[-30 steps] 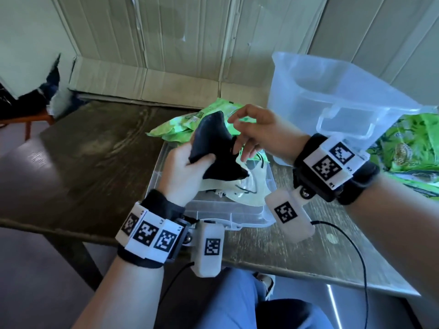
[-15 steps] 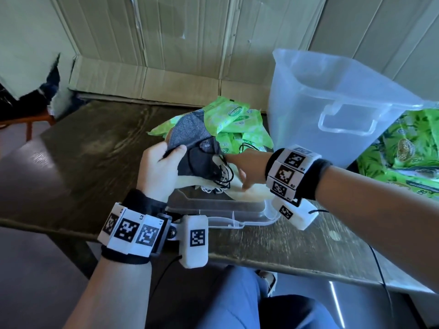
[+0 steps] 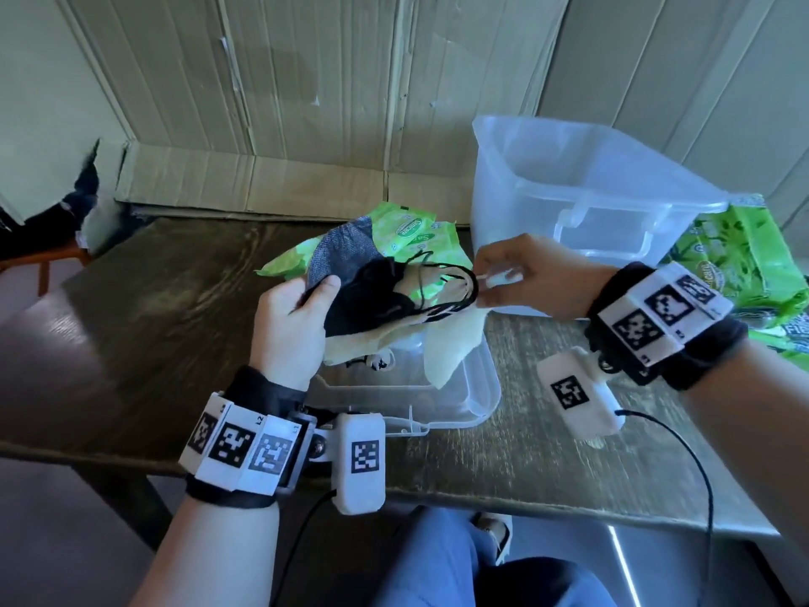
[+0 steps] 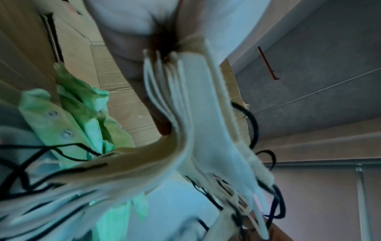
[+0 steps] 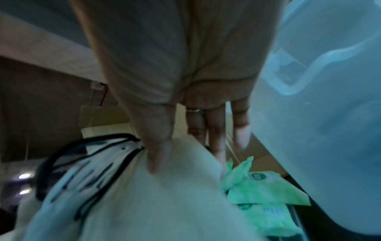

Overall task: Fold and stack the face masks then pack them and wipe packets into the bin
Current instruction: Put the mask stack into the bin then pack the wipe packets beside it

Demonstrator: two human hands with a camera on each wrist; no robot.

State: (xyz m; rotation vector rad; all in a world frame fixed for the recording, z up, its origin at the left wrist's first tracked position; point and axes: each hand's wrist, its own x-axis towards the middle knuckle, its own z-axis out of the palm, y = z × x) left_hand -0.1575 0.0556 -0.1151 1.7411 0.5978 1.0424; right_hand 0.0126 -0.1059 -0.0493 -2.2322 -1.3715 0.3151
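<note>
My left hand (image 3: 292,317) grips a stack of folded face masks (image 3: 367,295), black and grey on top, cream ones underneath, held above a clear lid (image 3: 473,400). In the left wrist view the stack's layered cream edges (image 4: 191,130) fan out from my grip with black ear loops dangling. My right hand (image 3: 494,278) pinches the right end of the stack, thumb pressed on a cream mask (image 5: 164,187). Green wipe packets (image 3: 411,234) lie behind the masks. The clear plastic bin (image 3: 569,199) stands at the right, its inside mostly hidden.
A larger green wipe pack (image 3: 740,260) lies right of the bin. The dark wooden table (image 3: 153,308) extends to the left. Cardboard panels (image 3: 262,102) line the wall behind. My knees are below the table's front edge.
The mask stack has been lifted slightly off the lid. My right hand moved from pressing low on the pile up to pinching the stack's right end by the ear loops.
</note>
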